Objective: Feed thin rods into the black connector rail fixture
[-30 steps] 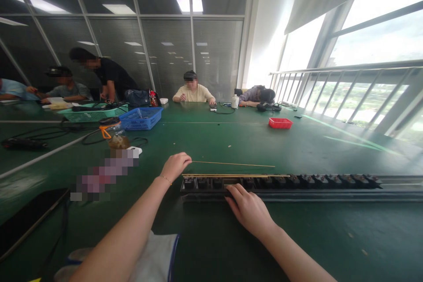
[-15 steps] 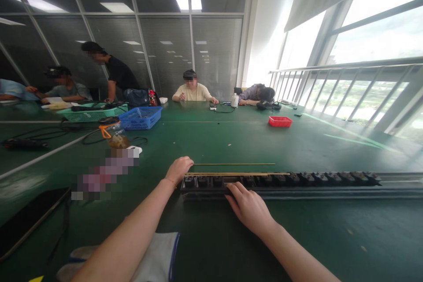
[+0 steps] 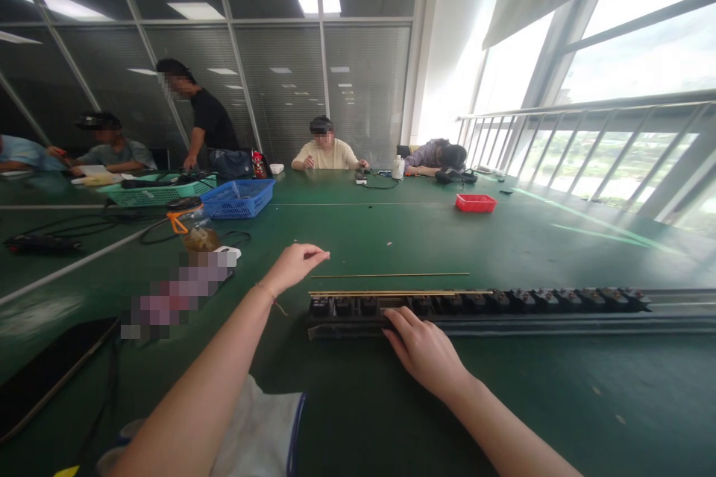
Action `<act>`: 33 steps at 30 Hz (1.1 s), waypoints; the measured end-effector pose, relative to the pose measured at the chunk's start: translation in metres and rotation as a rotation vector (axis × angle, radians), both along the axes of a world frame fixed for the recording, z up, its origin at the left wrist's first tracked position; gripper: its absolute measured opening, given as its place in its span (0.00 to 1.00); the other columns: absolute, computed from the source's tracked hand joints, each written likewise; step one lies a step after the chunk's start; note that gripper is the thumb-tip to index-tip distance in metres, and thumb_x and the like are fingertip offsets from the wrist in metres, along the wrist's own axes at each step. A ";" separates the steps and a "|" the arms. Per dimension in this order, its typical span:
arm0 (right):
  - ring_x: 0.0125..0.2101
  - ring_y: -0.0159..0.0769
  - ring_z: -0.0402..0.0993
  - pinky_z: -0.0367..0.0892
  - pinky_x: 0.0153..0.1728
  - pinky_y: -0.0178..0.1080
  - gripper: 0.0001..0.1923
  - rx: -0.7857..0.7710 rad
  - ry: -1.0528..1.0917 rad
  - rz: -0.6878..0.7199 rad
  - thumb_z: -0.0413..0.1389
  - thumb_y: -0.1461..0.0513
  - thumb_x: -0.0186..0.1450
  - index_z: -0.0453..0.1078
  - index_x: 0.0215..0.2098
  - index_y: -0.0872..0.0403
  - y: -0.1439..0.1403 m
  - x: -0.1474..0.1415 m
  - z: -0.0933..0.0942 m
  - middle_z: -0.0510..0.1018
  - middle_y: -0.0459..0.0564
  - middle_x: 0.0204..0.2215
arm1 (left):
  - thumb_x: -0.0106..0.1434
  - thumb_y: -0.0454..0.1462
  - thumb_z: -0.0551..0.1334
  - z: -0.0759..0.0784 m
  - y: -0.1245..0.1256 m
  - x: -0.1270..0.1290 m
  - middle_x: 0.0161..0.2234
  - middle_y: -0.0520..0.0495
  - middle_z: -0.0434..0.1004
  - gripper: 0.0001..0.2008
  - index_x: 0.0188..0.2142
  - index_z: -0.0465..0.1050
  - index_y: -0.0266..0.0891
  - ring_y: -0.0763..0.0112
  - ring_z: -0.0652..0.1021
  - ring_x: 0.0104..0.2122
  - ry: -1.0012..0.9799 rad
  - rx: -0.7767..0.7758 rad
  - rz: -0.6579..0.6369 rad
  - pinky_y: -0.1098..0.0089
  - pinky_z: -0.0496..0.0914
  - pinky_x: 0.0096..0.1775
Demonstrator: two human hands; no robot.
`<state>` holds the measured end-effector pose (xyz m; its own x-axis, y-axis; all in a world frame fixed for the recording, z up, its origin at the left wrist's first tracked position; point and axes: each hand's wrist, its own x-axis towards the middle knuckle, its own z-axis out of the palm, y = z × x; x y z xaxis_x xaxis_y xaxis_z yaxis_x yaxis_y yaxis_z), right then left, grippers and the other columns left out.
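A long dark rail (image 3: 503, 326) lies across the table, carrying a row of black blocks (image 3: 544, 301) with small metal parts on top. My right hand (image 3: 428, 346) grips its front near the left part, fingers over the top edge and thumb in front. Thin brass-coloured rods (image 3: 391, 293) rest along the tops of the blocks at the left. Another thin rod (image 3: 391, 275) lies by itself just behind the rail. My left hand (image 3: 294, 265) is raised beyond the rail's left end, fingertips pinched together, clear of the rods. Nothing shows between them.
Behind are a red tray (image 3: 475, 203), a blue basket (image 3: 243, 200), a green basket (image 3: 159, 194) and a jar (image 3: 200, 233) with an orange handle. A dark phone-like slab (image 3: 50, 373) and a pale cloth item (image 3: 268, 417) lie near at left. Several people sit or stand at the far side.
My left hand has lifted away from the lone rod's left end, up and back. My right hand stays on the rail. The standing person across the table has moved slightly right.
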<state>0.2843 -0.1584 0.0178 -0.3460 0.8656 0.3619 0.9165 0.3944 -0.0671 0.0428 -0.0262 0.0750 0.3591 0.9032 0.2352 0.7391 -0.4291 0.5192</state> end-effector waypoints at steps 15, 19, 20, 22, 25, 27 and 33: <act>0.29 0.30 0.72 0.63 0.25 0.31 0.15 0.008 0.002 0.004 0.41 0.61 0.65 0.61 0.48 0.54 0.000 0.000 0.000 0.71 0.51 0.41 | 0.55 0.43 0.56 0.036 -0.034 0.014 0.26 0.52 0.76 0.12 0.29 0.75 0.41 0.73 0.73 0.26 0.290 -0.203 -0.338 0.76 0.61 0.27; 0.29 0.31 0.72 0.63 0.25 0.31 0.15 0.001 0.009 0.008 0.41 0.61 0.65 0.61 0.48 0.54 0.000 0.000 0.000 0.71 0.52 0.41 | 0.56 0.42 0.54 0.037 -0.030 0.015 0.30 0.51 0.76 0.12 0.30 0.74 0.41 0.72 0.73 0.30 0.244 -0.005 -0.245 0.75 0.62 0.31; 0.29 0.31 0.72 0.62 0.25 0.31 0.15 0.000 0.010 0.008 0.41 0.61 0.65 0.61 0.48 0.54 -0.001 0.000 0.000 0.71 0.52 0.41 | 0.56 0.43 0.54 0.035 -0.027 0.014 0.31 0.51 0.75 0.12 0.31 0.75 0.41 0.71 0.73 0.31 0.239 0.058 -0.204 0.74 0.62 0.32; 0.29 0.31 0.72 0.62 0.24 0.31 0.15 0.000 0.009 0.009 0.40 0.61 0.65 0.60 0.48 0.54 -0.001 0.000 0.000 0.70 0.52 0.41 | 0.57 0.43 0.53 0.028 -0.019 0.013 0.32 0.50 0.75 0.13 0.31 0.75 0.42 0.70 0.73 0.32 0.245 0.148 -0.133 0.73 0.62 0.33; 0.29 0.31 0.71 0.62 0.24 0.31 0.15 0.004 0.006 0.008 0.40 0.61 0.65 0.60 0.48 0.54 -0.001 0.001 -0.001 0.70 0.52 0.41 | 0.58 0.42 0.53 0.009 -0.005 0.009 0.32 0.51 0.75 0.13 0.32 0.75 0.43 0.70 0.72 0.32 0.272 0.202 -0.092 0.73 0.62 0.33; 0.29 0.31 0.71 0.62 0.24 0.32 0.15 0.003 0.003 0.009 0.40 0.61 0.65 0.61 0.48 0.54 -0.001 0.001 -0.001 0.70 0.51 0.41 | 0.58 0.41 0.53 -0.006 0.003 0.007 0.33 0.51 0.75 0.12 0.31 0.75 0.43 0.70 0.73 0.32 0.296 0.202 -0.100 0.73 0.62 0.33; 0.28 0.29 0.71 0.61 0.24 0.31 0.16 -0.002 -0.004 0.001 0.40 0.61 0.65 0.61 0.48 0.54 0.000 0.001 -0.001 0.70 0.52 0.41 | 0.58 0.40 0.53 -0.045 0.019 0.008 0.33 0.50 0.75 0.11 0.31 0.75 0.43 0.70 0.73 0.33 0.370 0.164 -0.101 0.73 0.64 0.34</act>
<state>0.2854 -0.1584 0.0168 -0.3487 0.8659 0.3588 0.9163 0.3954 -0.0637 0.0513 -0.0077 0.0303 0.5310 0.8206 0.2114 0.8133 -0.5636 0.1448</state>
